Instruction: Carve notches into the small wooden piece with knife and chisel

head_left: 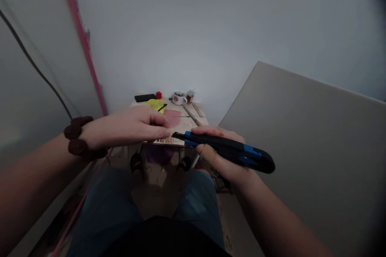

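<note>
My right hand (221,156) is closed around a black and blue utility knife (229,150), whose tip points left toward my left fingertips. My left hand (132,126) reaches in from the left with fingers pinched together at the knife's tip, near a small piece of light wood (165,139). I cannot make out what the left fingers pinch. A dark beaded bracelet (76,140) sits on my left wrist. Both hands hover above my knees in blue trousers.
A small table (199,120) stands ahead by the wall, carrying a black phone (145,97), a red cap (158,94), a mug (179,98), a yellow object (155,104), a pink patch and wooden sticks. A large grey board (301,136) leans at right. A pink pole (84,44) runs along the left.
</note>
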{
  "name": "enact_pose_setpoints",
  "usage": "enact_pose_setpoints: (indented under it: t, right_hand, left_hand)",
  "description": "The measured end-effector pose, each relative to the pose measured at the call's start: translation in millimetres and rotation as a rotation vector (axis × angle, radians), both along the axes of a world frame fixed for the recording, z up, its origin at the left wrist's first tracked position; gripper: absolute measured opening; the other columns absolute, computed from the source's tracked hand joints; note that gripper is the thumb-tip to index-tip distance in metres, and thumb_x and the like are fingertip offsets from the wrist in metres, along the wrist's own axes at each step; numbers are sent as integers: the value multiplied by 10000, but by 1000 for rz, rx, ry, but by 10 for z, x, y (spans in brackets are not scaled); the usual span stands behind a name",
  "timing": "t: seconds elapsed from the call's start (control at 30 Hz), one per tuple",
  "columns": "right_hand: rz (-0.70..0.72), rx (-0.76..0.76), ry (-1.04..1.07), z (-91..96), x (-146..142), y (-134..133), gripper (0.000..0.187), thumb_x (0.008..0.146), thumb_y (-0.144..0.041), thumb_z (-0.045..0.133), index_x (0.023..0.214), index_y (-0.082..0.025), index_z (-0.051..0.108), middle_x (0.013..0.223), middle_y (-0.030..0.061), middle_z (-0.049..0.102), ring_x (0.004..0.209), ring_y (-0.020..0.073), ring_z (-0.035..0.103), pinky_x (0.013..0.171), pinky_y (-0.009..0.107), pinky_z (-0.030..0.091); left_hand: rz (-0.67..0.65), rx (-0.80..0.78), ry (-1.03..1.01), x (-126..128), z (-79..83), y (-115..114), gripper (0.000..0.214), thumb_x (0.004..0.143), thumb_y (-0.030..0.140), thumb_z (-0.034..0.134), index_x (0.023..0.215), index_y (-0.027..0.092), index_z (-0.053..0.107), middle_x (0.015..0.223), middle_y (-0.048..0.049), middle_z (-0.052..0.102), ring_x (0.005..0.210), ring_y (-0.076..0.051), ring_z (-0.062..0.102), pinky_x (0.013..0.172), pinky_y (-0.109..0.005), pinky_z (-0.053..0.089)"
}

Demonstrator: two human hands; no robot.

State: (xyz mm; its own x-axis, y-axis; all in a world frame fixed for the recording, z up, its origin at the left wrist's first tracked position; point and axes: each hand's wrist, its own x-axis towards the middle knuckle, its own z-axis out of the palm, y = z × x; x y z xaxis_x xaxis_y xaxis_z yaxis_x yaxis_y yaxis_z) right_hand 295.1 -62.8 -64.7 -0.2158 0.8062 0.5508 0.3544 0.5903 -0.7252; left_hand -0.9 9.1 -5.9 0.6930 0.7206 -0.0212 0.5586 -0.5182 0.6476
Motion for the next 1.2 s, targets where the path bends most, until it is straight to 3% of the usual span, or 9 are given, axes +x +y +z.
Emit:
enact_pose_setpoints:
  t: [0.3, 0.53, 0.73, 1.03, 1.2]
  right_hand:
    - [7, 11, -31, 3, 2, 1, 301, 980, -372, 914, 1277, -420, 910, 1195, -14, 930, 1067, 262, 902, 1027, 428, 742]
    - [-92, 3, -129, 20, 1, 2, 290, 976, -390, 898, 1261, -441, 919, 1162, -31, 933, 1039, 254, 904, 973, 402, 744]
    - [-103, -63, -94, 55, -74, -42, 276, 977, -335, 862, 1238, -394, 930, 1135, -13, 936, 1016, 247, 906, 956, 381, 754]
    - [-80, -162, 51, 51, -103, -99, 238, 979, -351, 871, 1208, -347, 937, 1068, 5, 939, 928, 261, 919, 847, 366, 777]
    - [-103, -238, 159, -22, -157, -131, 249, 969, -361, 890, 1212, -328, 932, 1082, 38, 937, 969, 295, 926, 947, 440, 782]
  left_hand:
    - [-3, 20, 7, 17, 24, -6, 349, 1010, 525, 647, 951, 250, 854, 844, -12, 713, 763, -213, 647, 662, -315, 398]
    - [15, 64, -13, 22, -17, 9, 387, 1001, 560, 647, 906, 237, 838, 822, -24, 699, 742, -212, 621, 660, -329, 389]
    - [46, 74, 13, 47, 2, -48, 472, 1033, 572, 574, 933, 202, 850, 863, -38, 720, 816, -225, 659, 684, -331, 383]
    - [96, 15, -84, 66, -51, -67, 442, 1046, 585, 637, 895, 222, 840, 835, -24, 706, 802, -220, 643, 667, -322, 385]
    - [125, -25, -151, 61, -131, -55, 439, 1051, 604, 670, 918, 227, 851, 861, -28, 728, 820, -221, 649, 678, -307, 426]
